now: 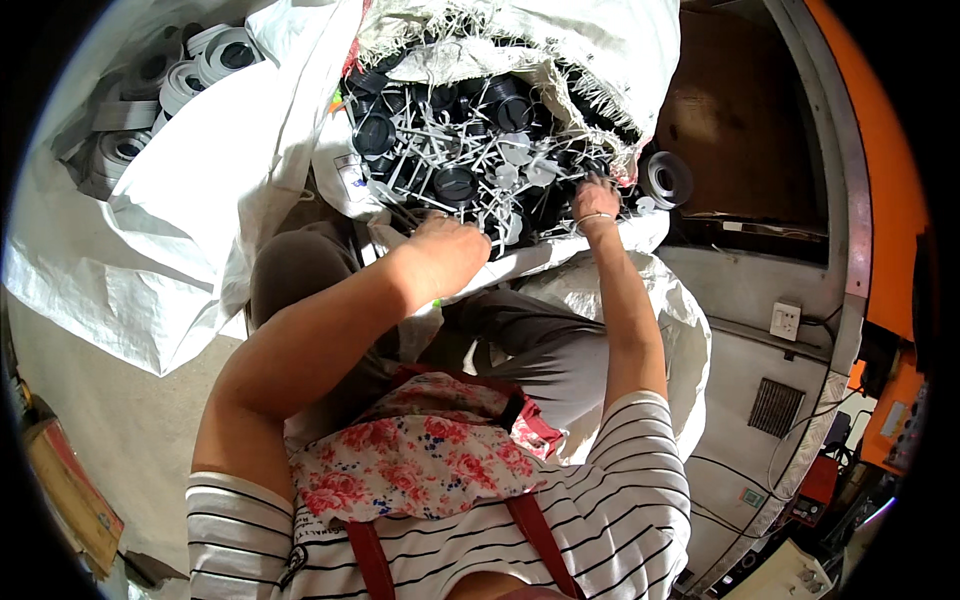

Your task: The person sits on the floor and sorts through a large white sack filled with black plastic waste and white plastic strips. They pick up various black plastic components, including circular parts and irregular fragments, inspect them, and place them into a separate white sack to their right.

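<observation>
An open white woven sack (610, 35) with frayed edges holds a heap of black round plastic parts (456, 184) mixed with thin white plastic sprues (500, 170). At the near edge of the heap, my left hand (447, 248) is closed, its fingertips turned down and hidden; whatever it holds cannot be made out. Dark thin pieces lie just left of it. My right hand (597, 200), with a bracelet on the wrist, reaches into the heap's right side. Its fingers bend round a black plastic part (596, 166), partly covered by them.
Left stands another white sack (150, 270) with white-and-black round rolls or parts (185, 85). A translucent ring-shaped part (666, 180) lies right of the heap, beside a metal machine frame with a socket (785, 321) and cables. My bent knees are under the near sack edge.
</observation>
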Available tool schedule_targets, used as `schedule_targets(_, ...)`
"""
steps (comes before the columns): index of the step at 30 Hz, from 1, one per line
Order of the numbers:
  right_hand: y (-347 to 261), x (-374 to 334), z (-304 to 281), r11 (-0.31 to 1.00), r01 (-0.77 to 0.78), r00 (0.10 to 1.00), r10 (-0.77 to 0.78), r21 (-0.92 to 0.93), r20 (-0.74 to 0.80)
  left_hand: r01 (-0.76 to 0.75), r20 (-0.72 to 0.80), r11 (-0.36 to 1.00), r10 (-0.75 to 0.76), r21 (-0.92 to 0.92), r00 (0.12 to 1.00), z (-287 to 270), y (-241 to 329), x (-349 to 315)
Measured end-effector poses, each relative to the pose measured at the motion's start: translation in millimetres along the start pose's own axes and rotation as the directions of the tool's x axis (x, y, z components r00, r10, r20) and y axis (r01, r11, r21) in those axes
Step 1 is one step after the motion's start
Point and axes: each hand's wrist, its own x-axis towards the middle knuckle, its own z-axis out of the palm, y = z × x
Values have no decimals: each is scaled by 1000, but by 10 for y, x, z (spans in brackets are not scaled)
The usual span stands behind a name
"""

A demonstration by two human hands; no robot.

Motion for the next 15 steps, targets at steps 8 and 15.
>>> schedule_targets(8,-575,450,-524,793,-105,825,-268,601,497,-20,64,1000,21,-16,998,-47,65,-8)
schedule_targets(15,-630,531,-557,561,-424,832,-68,711,550,5,-16,1000,-4,17,1000,42,29,-15)
